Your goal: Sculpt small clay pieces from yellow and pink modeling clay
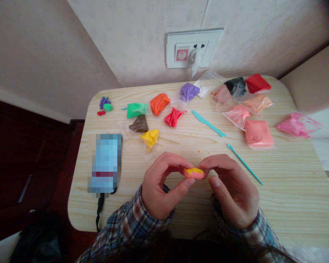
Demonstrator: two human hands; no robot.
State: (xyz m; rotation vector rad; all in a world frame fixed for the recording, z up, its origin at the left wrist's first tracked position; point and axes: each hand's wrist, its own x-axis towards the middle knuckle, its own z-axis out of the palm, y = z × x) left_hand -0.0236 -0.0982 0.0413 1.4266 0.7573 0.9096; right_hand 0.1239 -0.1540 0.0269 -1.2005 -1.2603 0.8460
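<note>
A small piece of modelling clay (195, 174), pink below with a bumpy yellow layer on top, is held just above the table in front of me. My left hand (159, 186) pinches its left end between thumb and fingers. The curled fingers of my right hand (234, 190) press on its right end, while the right thumb stands a little off it. A few yellow clay crumbs (200, 151) lie on the table just beyond my hands. Close by are a flat turquoise clay knife (208, 123) and a thin turquoise modelling tool (245, 164).
Bags of coloured clay, among them yellow (150, 138), red (173, 117) and green (137, 110), lie across the table's far half. Small clay fruits (105, 103) sit at the far left. A blurred-out phone (106, 162) lies left. Behind is a wall socket (193, 49).
</note>
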